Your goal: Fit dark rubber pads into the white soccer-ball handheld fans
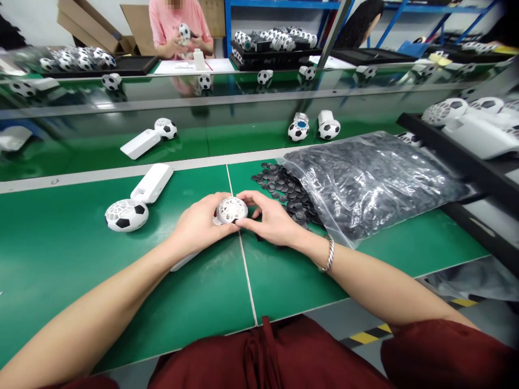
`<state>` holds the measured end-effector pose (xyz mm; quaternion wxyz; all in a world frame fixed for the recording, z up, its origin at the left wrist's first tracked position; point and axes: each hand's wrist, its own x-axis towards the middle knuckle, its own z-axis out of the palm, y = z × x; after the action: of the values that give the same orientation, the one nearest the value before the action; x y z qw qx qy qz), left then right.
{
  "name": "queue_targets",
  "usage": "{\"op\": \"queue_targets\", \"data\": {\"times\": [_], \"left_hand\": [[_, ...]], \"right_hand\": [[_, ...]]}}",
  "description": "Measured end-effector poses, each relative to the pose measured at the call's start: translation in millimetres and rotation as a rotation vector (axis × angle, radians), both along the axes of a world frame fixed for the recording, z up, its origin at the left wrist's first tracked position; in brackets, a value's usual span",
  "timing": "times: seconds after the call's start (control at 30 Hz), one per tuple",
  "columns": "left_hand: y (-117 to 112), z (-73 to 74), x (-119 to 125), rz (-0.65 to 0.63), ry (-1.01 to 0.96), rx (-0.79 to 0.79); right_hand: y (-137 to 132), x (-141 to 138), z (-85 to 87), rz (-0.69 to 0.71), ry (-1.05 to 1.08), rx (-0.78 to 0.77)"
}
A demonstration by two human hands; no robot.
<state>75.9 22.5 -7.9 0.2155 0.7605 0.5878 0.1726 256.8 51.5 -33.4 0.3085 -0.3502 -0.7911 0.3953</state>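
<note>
L hand & R hand both grip wht ball unit over tabletop; loose blk pcs at its 2–3 o'clock, nr R hand, might scatter if bumped; uneven squeeze could slip unit.

Brown cardboard box stands at the back left. Blue metal shelving stands at the back. Between them is one person in a pink shirt. White plastic bottle stands upright. Yellow-and-black striped tape marks the grey floor.
</note>
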Motion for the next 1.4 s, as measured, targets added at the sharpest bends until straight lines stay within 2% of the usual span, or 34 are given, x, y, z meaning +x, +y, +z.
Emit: {"op": "queue_targets", "data": {"times": [0.07,0.13,0.23,0.3,0.47,0.63,0.7,0.8,0.9,0.97,1.07,1.23,1.4], "left_hand": [[-0.4,-0.8,-0.2,0.001,0.022,0.004],[-0.4,-0.9,-0.6,-0.005,0.049,-0.011],[-0.2,1.2,-1.9,-0.036,0.105,-0.041],[-0.2,3.4,-2.7,-0.076,0.169,-0.025],[-2.0,6.7,-1.6,-0.176,0.312,0.134],[-0.9,4.8,-2.0,-0.238,0.33,0.225],[1.6,2.3,-5.0,-0.25,0.309,0.236],[6.4,-2.4,-11.6,-0.246,0.265,0.217],[9.6,-5.4,-16.5,-0.237,0.237,0.157],[9.8,-5.0,-17.6,-0.253,0.226,0.112],[8.3,-2.8,-16.4,-0.267,0.193,0.076],[7.2,-2.7,-13.7,-0.214,0.142,0.072],[6.9,-4.1,-12.7,-0.206,0.108,0.074]], "right_hand": [[5.0,2.2,0.8,0.003,-0.005,-0.003],[14.1,8.6,3.2,-0.052,-0.022,0.025],[29.8,23.1,8.1,-0.244,-0.134,0.197],[36.8,30.8,9.5,-0.288,-0.274,0.294],[37.3,29.4,4.7,-0.11,-0.6,0.393],[34.0,22.0,0.8,-0.107,-0.769,0.519],[33.4,22.9,1.0,-0.13,-0.734,0.527],[30.0,26.1,5.0,-0.154,-0.492,0.383],[23.2,27.4,12.9,-0.103,-0.197,0.215],[18.4,26.5,17.8,-0.03,-0.089,0.181],[12.4,23.3,21.2,0.037,-0.038,0.182],[5.7,19.6,21.5,-0.005,0.046,0.242],[1.3,17.6,20.2,0.144,-0.023,0.37]]}}
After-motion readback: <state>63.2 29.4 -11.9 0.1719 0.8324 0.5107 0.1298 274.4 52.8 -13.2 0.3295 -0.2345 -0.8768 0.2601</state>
